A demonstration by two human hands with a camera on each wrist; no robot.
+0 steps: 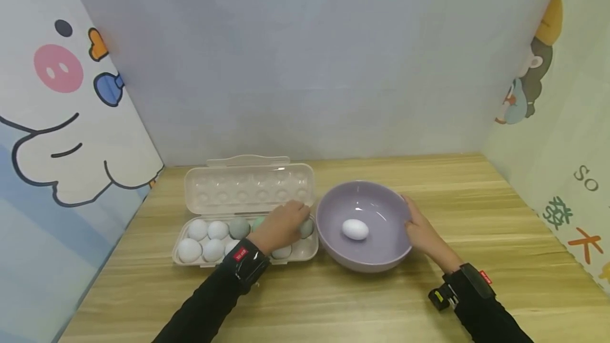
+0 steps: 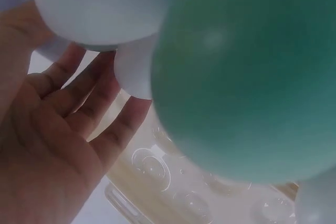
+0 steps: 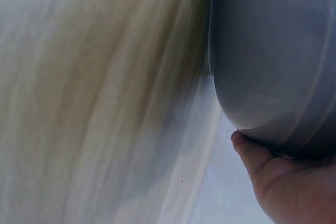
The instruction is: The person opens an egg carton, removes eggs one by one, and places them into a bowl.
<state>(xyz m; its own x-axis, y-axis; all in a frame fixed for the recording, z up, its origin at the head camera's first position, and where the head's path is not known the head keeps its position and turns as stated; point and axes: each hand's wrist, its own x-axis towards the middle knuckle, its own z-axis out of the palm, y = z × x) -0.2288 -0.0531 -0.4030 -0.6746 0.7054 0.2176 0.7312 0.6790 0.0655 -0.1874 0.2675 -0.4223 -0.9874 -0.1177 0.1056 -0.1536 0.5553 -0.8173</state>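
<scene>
My left hand (image 1: 281, 224) reaches over the right part of an egg carton (image 1: 305, 252). In the left wrist view, its thumb and fingers (image 2: 118, 135) close around a pale egg (image 2: 100, 9); a large green egg (image 2: 247, 77) fills the foreground. A grey-green egg (image 1: 306, 228) shows beside the hand in the head view. My right hand (image 1: 424, 232) grips the right rim of a purple bowl (image 1: 364, 266). One white egg (image 1: 355, 229) lies inside the bowl. In the right wrist view, a digit presses against the bowl's outer wall (image 3: 268, 77).
The carton's clear lid (image 1: 250, 189) stands opened back behind it. Several white eggs (image 1: 189, 250) and grey-green ones (image 1: 239, 227) fill its left cups. The wooden table (image 1: 343, 306) meets a grey cloth backdrop (image 1: 305, 68); printed cartoon panels (image 1: 57, 68) flank both sides.
</scene>
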